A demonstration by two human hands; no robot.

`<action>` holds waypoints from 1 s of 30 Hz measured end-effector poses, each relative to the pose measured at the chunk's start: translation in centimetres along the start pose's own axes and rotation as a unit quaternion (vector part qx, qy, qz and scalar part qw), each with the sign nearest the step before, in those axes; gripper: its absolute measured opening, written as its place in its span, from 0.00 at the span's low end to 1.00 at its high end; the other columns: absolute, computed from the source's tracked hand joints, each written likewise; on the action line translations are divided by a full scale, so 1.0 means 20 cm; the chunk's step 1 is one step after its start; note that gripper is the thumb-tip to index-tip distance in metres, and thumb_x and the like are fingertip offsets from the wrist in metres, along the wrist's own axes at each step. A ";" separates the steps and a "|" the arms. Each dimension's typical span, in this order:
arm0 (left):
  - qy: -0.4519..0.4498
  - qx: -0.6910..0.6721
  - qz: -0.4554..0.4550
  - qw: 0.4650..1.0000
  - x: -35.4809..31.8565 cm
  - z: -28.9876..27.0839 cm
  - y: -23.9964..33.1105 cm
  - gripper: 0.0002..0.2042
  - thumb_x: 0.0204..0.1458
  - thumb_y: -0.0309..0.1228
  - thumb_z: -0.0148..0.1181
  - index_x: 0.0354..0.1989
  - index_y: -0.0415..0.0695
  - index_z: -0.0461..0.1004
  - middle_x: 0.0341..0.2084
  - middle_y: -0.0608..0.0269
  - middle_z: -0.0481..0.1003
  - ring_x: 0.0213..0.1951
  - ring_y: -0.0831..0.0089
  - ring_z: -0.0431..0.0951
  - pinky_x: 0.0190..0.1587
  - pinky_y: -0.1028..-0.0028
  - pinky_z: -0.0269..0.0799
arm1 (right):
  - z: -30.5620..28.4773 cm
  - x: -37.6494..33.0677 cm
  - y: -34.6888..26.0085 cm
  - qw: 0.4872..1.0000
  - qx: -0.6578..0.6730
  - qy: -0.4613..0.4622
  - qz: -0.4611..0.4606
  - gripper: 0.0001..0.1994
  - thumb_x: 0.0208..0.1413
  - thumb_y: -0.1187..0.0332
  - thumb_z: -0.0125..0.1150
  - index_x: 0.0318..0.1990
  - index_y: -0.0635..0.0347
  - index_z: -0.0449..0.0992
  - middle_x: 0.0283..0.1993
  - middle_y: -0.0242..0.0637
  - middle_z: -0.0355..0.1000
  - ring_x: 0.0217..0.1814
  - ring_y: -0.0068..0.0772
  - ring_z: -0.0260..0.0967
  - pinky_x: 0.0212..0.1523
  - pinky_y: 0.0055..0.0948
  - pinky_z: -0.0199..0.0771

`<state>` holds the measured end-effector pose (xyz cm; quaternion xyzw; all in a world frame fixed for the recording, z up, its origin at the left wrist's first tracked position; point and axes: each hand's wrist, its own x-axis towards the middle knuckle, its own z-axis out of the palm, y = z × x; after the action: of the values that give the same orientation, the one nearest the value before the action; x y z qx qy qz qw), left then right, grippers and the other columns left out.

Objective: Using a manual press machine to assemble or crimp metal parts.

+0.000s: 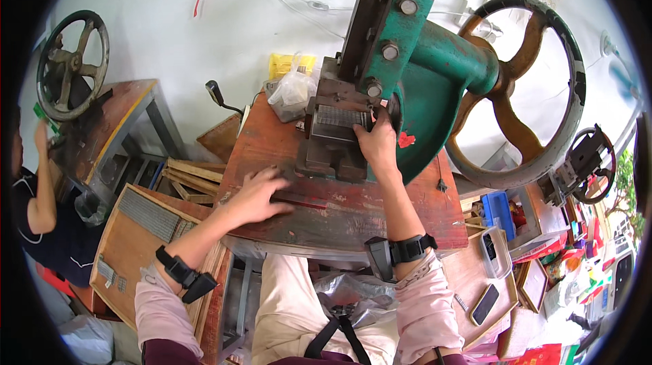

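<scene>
A green hand press [421,86] stands on the worn red-brown table [339,222]. On its dark metal bed [333,154] lies a plate of small grey metal pieces set in tight rows [339,116], just below the ram. My right hand [379,142] reaches to the right end of these rows, its thumb and fingers bent around a spot there. What is between the fingertips is hidden. My left hand [255,196] hovers over the left part of the table, slightly blurred, with fingers spread and holding nothing.
The press's large handwheel [509,93] stands at the right. Left of the table, a wooden tray [129,256] carries more metal pieces. A phone [484,304] lies on a board at the right. Farther left, another person's arm [44,181] is near a second wheeled machine [71,66].
</scene>
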<state>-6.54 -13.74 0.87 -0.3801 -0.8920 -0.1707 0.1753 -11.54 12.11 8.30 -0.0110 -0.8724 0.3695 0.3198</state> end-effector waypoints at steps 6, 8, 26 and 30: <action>0.095 -0.103 0.003 0.990 0.07 -0.13 0.08 0.12 0.47 0.33 0.59 0.40 0.44 0.75 0.36 0.58 0.74 0.41 0.60 0.72 0.44 0.64 0.64 | 0.01 0.00 0.11 0.999 -0.007 0.027 -0.030 0.30 0.42 0.75 0.62 0.55 0.70 0.58 0.51 0.58 0.64 0.56 0.57 0.60 0.55 0.42 0.62; 0.179 -0.071 0.005 0.981 0.19 -0.20 0.08 0.10 0.47 0.35 0.60 0.36 0.44 0.77 0.33 0.59 0.74 0.36 0.60 0.73 0.38 0.65 0.68 | 0.01 0.00 0.09 0.998 -0.004 0.038 -0.049 0.30 0.42 0.75 0.62 0.55 0.70 0.58 0.51 0.59 0.64 0.56 0.57 0.60 0.55 0.42 0.62; -0.077 -0.017 -0.279 0.957 0.74 -0.18 0.16 0.32 0.45 0.55 0.56 0.56 0.51 0.66 0.57 0.46 0.58 0.62 0.46 0.46 0.58 0.42 0.40 | -0.38 -0.85 0.36 1.000 0.011 -0.013 0.003 0.18 0.48 0.72 0.59 0.47 0.68 0.68 0.48 0.54 0.65 0.52 0.53 0.63 0.52 0.42 0.64; -0.112 -0.016 -0.310 0.944 0.74 -0.22 0.20 0.35 0.45 0.58 0.55 0.60 0.52 0.62 0.60 0.46 0.55 0.64 0.47 0.44 0.61 0.47 0.38 | -0.37 -0.84 0.35 0.999 -0.036 -0.006 -0.007 0.14 0.48 0.72 0.58 0.44 0.64 0.71 0.45 0.48 0.67 0.47 0.51 0.64 0.48 0.40 0.65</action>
<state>-12.47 -3.90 11.98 -0.1046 -0.9768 -0.1869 0.0068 4.46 17.57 -1.64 -0.0141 -0.8871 0.3357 0.3165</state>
